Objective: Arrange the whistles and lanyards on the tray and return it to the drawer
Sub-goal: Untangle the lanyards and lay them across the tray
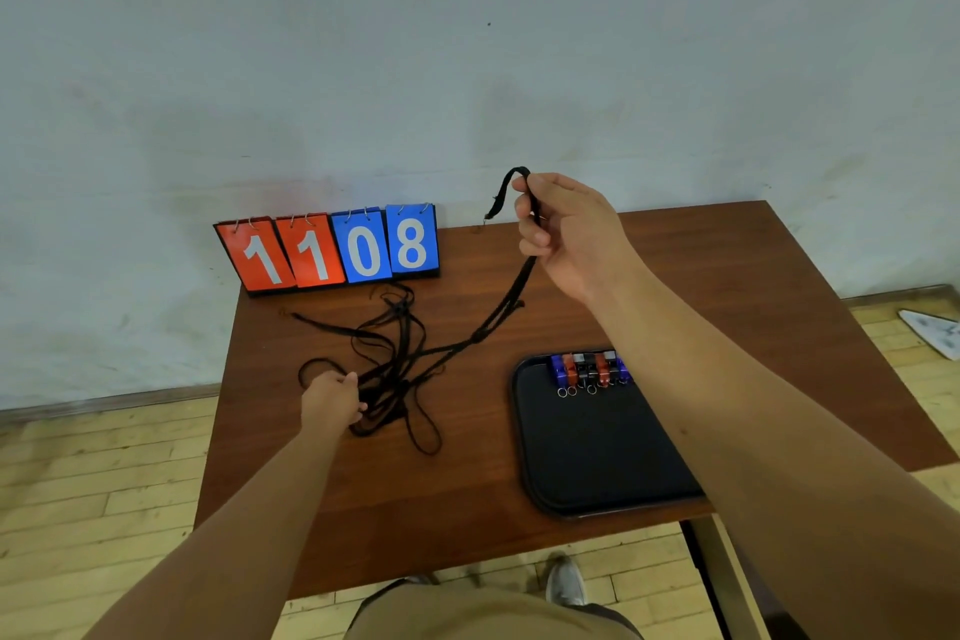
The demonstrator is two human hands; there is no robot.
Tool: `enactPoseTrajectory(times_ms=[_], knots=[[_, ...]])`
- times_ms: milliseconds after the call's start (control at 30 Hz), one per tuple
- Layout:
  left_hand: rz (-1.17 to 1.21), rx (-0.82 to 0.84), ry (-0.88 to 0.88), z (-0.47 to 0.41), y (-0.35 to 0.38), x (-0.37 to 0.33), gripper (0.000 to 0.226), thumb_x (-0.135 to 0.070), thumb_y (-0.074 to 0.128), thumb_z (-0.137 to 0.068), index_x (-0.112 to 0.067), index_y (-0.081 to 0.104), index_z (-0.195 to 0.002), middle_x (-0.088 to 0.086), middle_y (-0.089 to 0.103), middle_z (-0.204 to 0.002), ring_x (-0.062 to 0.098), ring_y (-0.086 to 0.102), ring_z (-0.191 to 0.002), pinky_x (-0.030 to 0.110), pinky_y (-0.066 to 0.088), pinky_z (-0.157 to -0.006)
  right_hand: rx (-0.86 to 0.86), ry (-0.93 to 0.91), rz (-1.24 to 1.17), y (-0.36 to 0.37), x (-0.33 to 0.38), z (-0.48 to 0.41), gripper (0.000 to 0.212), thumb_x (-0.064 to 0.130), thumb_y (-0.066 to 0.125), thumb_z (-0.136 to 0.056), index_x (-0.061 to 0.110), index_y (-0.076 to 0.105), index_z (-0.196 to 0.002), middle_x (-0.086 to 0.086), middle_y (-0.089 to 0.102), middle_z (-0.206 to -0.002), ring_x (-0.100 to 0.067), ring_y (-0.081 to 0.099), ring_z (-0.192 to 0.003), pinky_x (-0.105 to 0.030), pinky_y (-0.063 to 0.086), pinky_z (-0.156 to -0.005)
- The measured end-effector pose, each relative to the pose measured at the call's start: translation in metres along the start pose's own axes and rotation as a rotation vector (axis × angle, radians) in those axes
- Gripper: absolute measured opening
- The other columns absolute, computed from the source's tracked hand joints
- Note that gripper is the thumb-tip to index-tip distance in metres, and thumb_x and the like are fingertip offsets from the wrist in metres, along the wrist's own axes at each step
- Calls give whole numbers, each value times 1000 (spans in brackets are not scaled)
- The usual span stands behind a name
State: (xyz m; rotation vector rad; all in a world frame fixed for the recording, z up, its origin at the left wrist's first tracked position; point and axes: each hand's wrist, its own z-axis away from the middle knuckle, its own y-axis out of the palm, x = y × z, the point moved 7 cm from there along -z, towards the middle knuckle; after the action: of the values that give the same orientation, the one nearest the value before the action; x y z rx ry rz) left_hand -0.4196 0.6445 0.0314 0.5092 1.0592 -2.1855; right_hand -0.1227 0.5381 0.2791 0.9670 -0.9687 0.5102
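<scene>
Black lanyards (388,378) are lying tangled on the wooden table (467,509), left of the tray (597,463). We are pinching one strand in our raised right hand (569,234) and clutching the tangle's near left edge with our left hand (332,398). Whistles (589,369) are sitting in a row along the tray's far edge

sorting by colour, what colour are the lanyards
Black: the lanyards show best in the head view.
</scene>
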Motion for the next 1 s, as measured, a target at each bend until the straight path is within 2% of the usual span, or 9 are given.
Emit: enactPoseTrajectory(times_ms=[167,233,300,367,500,633,733,867,1000], knots=[[-155,-39,-21,-2,-6,-9,35,-24,44,-107,5,61,-117,10,67,-78,19,58,-63,33,48,-59,87,20,-11,15,-4,0,18,10,50,-102,2,65,-97,-8,58,-74,-12,35,-45,-23,26,-43],[-205,-42,67,7,-2,-27,33,-22,51,-104,1,55,-127,14,61,-106,23,58,-78,36,51,-71,108,23,-16,17,-4,-2,18,11,51,-102,3,66,-97,-8,58,-74,-12,35,-45,-23,25,-43],[-205,4,218,20,11,-56,42,-24,58,-100,-13,48,-139,16,39,-144,32,56,-114,42,52,-94,119,30,-16,18,-5,-3,18,11,51,-102,3,66,-98,-7,59,-75,-11,36,-45,-23,25,-44],[-202,59,417,44,25,-92,42,-31,53,-102,-20,50,-142,8,35,-154,28,43,-136,42,41,-111,125,42,-18,23,-8,-5,18,11,52,-102,3,66,-97,-7,58,-75,-12,36,-45,-24,24,-44],[0,557,652,101,66,-130,51,-54,29,-105,-34,42,-150,-16,51,-148,5,37,-142,33,28,-115,127,44,-27,35,-9,-9,18,11,52,-102,3,66,-96,-7,58,-73,-12,36,-45,-23,26,-44],[-96,623,682,99,78,-118,27,-42,45,-104,-35,65,-120,-16,71,-106,-1,62,-109,40,43,-110,114,32,3,33,0,-14,17,11,52,-102,2,66,-99,-7,59,-73,-12,35,-46,-24,25,-45],[-22,604,655,92,76,-110,21,-32,50,-104,-31,71,-108,-17,58,-71,1,55,-66,30,50,-82,90,31,45,25,5,-15,17,10,51,-102,1,65,-98,-7,58,-73,-11,33,-45,-24,20,-45],[377,687,451,76,65,-89,28,-25,48,-106,-11,66,-120,-6,42,-66,10,36,-59,25,37,-63,48,41,62,9,5,-17,19,9,49,-102,1,65,-95,-6,57,-72,-10,29,-42,-26,14,-45],[320,472,238,38,56,-48,35,-32,43,-107,-6,63,-94,-4,39,-57,14,30,-53,29,30,-55,53,61,30,4,5,-16,20,10,48,-103,2,65,-95,-5,57,-72,-9,29,-41,-23,16,-42]])
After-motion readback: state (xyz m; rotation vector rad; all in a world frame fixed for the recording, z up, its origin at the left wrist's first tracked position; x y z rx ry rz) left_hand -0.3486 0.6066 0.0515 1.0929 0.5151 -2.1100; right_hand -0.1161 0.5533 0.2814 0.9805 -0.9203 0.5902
